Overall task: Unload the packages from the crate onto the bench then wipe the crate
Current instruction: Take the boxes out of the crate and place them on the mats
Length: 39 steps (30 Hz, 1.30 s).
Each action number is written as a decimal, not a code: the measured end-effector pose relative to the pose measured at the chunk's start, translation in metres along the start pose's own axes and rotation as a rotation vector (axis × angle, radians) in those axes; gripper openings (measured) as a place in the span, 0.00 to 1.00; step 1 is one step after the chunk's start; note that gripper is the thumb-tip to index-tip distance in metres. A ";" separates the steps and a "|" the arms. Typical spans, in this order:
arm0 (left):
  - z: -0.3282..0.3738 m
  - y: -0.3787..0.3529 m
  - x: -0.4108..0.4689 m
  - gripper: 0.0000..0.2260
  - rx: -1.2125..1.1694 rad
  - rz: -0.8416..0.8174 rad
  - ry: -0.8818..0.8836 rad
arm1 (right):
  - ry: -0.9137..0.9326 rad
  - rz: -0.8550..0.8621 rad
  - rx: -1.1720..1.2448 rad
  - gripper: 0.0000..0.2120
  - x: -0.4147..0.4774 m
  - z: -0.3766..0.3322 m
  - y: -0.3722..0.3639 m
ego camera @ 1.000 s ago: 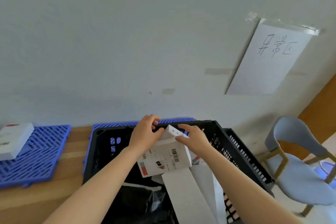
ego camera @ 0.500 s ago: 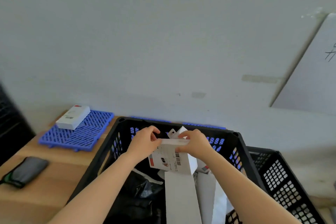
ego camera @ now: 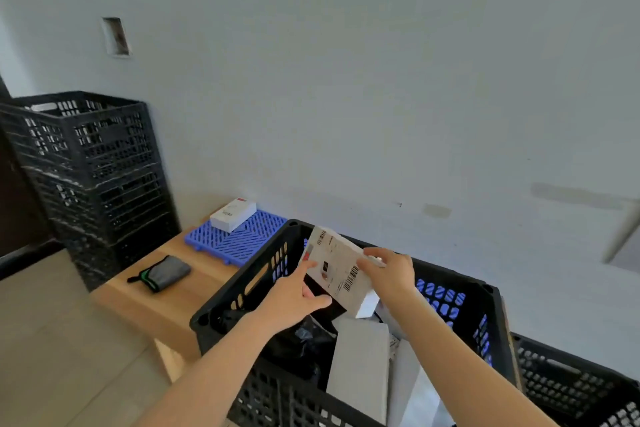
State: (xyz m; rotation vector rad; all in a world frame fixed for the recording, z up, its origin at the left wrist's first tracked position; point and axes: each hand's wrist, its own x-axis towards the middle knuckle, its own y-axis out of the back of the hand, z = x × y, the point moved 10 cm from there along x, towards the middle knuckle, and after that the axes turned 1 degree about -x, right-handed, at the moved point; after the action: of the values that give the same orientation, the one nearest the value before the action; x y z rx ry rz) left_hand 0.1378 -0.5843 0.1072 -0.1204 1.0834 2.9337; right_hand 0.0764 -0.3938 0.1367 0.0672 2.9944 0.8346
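Observation:
A white box with a barcode label is held tilted above the black crate. My left hand holds its lower left edge, with the fingers under it. My right hand grips its right edge. Inside the crate lie a grey-white flat package, a black plastic bag and more white packages. The crate stands on the wooden bench. On the bench a second white box rests on a blue slatted mat.
A grey cloth with a green edge lies on the bench left of the crate. A tall stack of black crates stands at the left against the wall. Another black crate sits at the lower right.
Both hands have lifted the barcode box higher and toward the left end of the crate, tilting it. My view has swung left, so the crate stack and bench end came into sight.

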 end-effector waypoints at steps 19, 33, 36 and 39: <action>-0.099 0.225 -0.004 0.42 -0.141 0.360 -0.105 | 0.143 -0.116 0.315 0.12 -0.019 -0.167 -0.213; -0.238 0.376 0.080 0.40 -0.127 0.319 -0.127 | 0.027 -0.173 0.281 0.19 0.039 -0.238 -0.399; -0.251 0.385 0.113 0.39 -0.113 0.294 -0.130 | 0.022 -0.163 0.261 0.19 0.067 -0.243 -0.418; -0.266 0.388 0.148 0.38 -0.097 0.263 -0.114 | -0.006 -0.157 0.267 0.20 0.095 -0.239 -0.439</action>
State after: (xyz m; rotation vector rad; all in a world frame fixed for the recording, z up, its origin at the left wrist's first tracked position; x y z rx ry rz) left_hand -0.0063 -1.0543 0.1456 0.2030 1.0123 3.1767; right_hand -0.0427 -0.8876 0.1118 -0.1566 3.0348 0.4175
